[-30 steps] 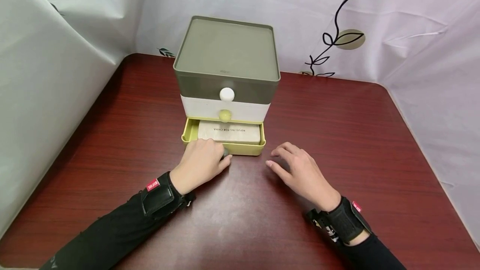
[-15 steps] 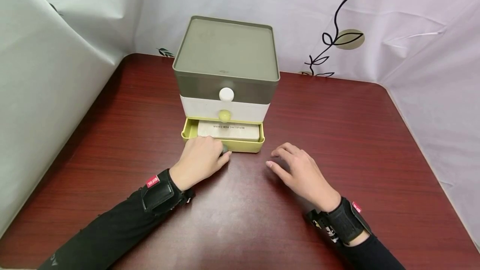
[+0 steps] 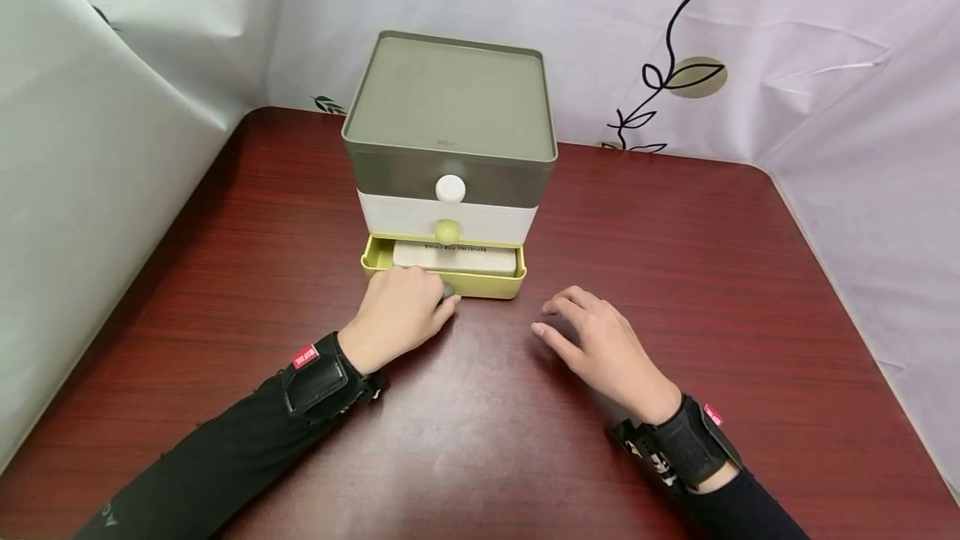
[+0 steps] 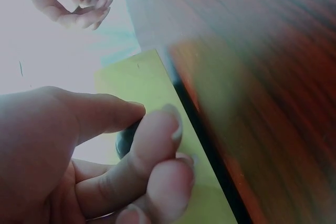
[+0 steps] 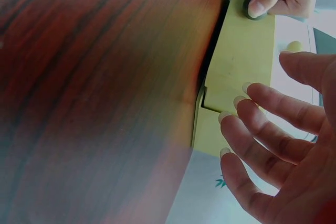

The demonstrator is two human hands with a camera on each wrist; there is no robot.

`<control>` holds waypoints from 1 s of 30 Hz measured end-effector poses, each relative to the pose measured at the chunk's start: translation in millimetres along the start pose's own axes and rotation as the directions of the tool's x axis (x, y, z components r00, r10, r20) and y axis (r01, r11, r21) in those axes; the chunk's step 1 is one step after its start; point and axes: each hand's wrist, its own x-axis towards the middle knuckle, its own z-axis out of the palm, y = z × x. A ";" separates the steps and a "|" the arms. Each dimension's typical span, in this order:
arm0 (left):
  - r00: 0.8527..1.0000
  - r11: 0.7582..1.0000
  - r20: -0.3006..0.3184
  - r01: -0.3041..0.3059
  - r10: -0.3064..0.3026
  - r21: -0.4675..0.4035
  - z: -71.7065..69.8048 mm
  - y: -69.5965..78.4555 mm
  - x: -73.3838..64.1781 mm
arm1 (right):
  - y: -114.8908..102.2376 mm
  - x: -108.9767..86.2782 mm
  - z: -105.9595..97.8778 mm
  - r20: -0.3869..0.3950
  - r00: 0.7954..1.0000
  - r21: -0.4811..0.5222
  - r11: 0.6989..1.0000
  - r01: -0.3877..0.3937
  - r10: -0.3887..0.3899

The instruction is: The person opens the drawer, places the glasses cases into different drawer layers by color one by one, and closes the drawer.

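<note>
My left hand (image 3: 400, 312) pinches the round dark grey knob (image 4: 125, 141) of the yellow bottom drawer (image 3: 486, 286) between thumb and fingers. That drawer stands partly pulled out of a small three-tier drawer box (image 3: 457, 98). Inside it lies a pale flat box (image 3: 455, 257) printed "REFUELING FOR CHINA", its back part hidden beneath the tier above. My right hand (image 3: 604, 348) holds nothing, its fingers relaxed and slightly bent, to the right of the drawer. In the right wrist view the drawer front (image 5: 241, 61) shows beyond those fingertips.
Above the yellow drawer are a white drawer (image 3: 487, 222) with a yellow knob (image 3: 447, 231) and a grey-green top drawer with a white knob (image 3: 450, 188). The box stands on a dark red wooden table (image 3: 675, 248). White patterned cloth (image 3: 600, 40) hangs behind and at both sides.
The yellow drawer has slid inward a little, and my left hand has moved forward with its knob. Less of the pale box shows. My right hand has stayed in place.
</note>
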 end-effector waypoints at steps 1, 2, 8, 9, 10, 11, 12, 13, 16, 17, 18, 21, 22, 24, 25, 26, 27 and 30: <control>1.000 1.000 0.001 0.000 0.000 0.003 0.0 -0.2 0.4 | 0.0 -0.1 0.0 0.000 1.000 -0.001 1.000 -0.001 0.001; 1.000 1.000 0.001 0.000 0.000 0.006 0.1 -0.4 0.8 | -0.1 -0.2 0.0 0.000 1.000 -0.001 1.000 -0.001 0.001; 1.000 1.000 0.003 0.007 -0.007 0.005 0.9 -2.5 2.8 | -0.8 -0.3 -0.3 -0.002 1.000 0.000 1.000 -0.001 0.001; 1.000 1.000 0.003 0.008 -0.008 0.004 1.2 -2.9 3.2 | -0.9 -0.4 -0.3 -0.002 1.000 0.001 1.000 0.000 0.000; 1.000 1.000 0.003 0.010 -0.010 0.002 1.4 -3.2 3.5 | -1.0 -0.4 -0.3 -0.001 1.000 0.000 1.000 0.000 0.000; 1.000 1.000 0.003 0.010 -0.010 0.000 1.6 -3.5 3.8 | -1.0 -0.5 -0.3 -0.001 1.000 0.000 1.000 -0.001 0.001; 1.000 1.000 0.001 0.011 -0.011 0.000 1.9 -3.8 4.1 | -0.9 -0.6 -0.3 0.000 1.000 -0.001 1.000 -0.001 0.001; 1.000 1.000 -0.001 0.011 -0.011 -0.002 2.1 -4.1 4.5 | -0.9 -0.7 -0.3 0.000 1.000 -0.001 1.000 -0.002 0.002; 1.000 1.000 -0.011 0.009 -0.009 -0.007 2.8 -4.6 5.6 | -0.4 -1.5 -0.5 0.004 1.000 -0.001 1.000 -0.007 0.007; 1.000 1.000 -0.013 0.008 -0.008 -0.009 2.9 -4.5 6.1 | -0.1 -1.9 -0.7 0.004 1.000 -0.001 1.000 -0.008 0.008; 1.000 1.000 -0.016 0.007 -0.007 -0.009 3.1 -4.5 6.7 | 0.1 -2.3 -0.9 0.005 1.000 -0.001 1.000 -0.010 0.010; 1.000 1.000 -0.017 0.008 -0.008 -0.008 3.8 -4.6 8.6 | 0.7 -3.1 -1.3 0.008 1.000 -0.002 1.000 -0.014 0.014; 1.000 1.000 -0.016 0.007 -0.007 -0.007 4.1 -4.7 9.2 | 0.9 -3.4 -1.4 0.010 1.000 -0.003 1.000 -0.015 0.015; 1.000 1.000 -0.012 0.008 -0.008 -0.006 4.9 -5.3 10.2 | 0.9 -3.8 -1.5 0.016 1.000 -0.004 1.000 -0.019 0.019; 1.000 1.000 -0.009 0.010 -0.010 -0.005 4.8 -5.5 10.6 | 1.0 -4.1 -1.6 0.019 1.000 -0.006 1.000 -0.022 0.022; 1.000 1.000 -0.007 0.012 -0.012 -0.006 4.9 -5.8 11.0 | 0.9 -4.5 -1.8 0.022 0.999 -0.007 1.000 -0.024 0.024; 1.000 1.000 -0.006 0.012 -0.012 -0.005 4.7 -6.0 11.3 | 1.0 -5.0 -2.1 0.024 0.999 -0.007 1.000 -0.027 0.027; 1.000 1.000 -0.006 0.012 -0.012 -0.006 4.2 -6.3 12.4 | 1.3 -6.9 -3.3 0.024 0.999 -0.011 0.999 -0.038 0.038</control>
